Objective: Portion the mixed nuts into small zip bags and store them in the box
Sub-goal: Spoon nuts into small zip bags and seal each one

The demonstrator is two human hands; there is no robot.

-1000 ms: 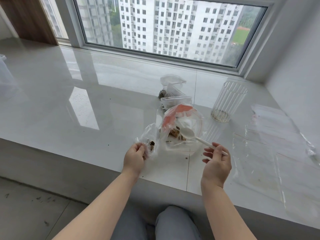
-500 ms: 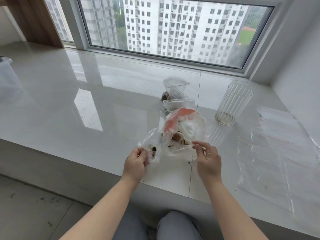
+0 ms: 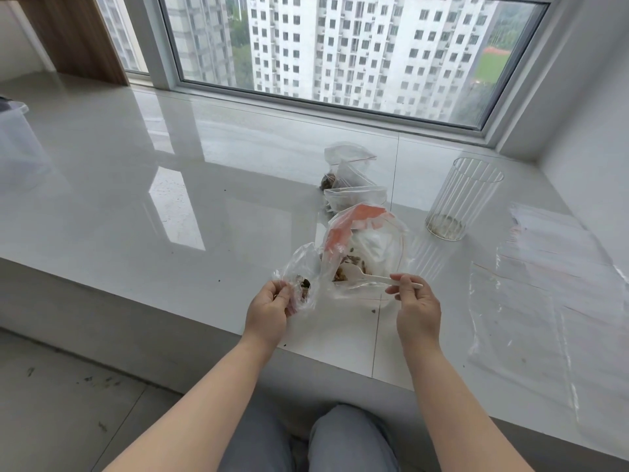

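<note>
Your right hand (image 3: 418, 310) now pinches the spoon (image 3: 367, 275), bowl inside the nut bag (image 3: 366, 253); left hand (image 3: 270, 306) still grips the small zip bag (image 3: 301, 270). Scooping resumes.

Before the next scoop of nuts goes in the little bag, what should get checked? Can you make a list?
1. Left hand grips the small zip bag: ok.
2. Small zip bag mouth open wide enough for the spoon: cannot tell, the plastic is crumpled.
3. Right hand pinches the white spoon by its handle: ok.
4. Spoon bowl sits among the nuts inside the big bag: ok.
5. Spoon loaded with nuts: cannot tell.
6. Ledge free of spills: not ok, a few crumbs lie near the big bag.
</note>
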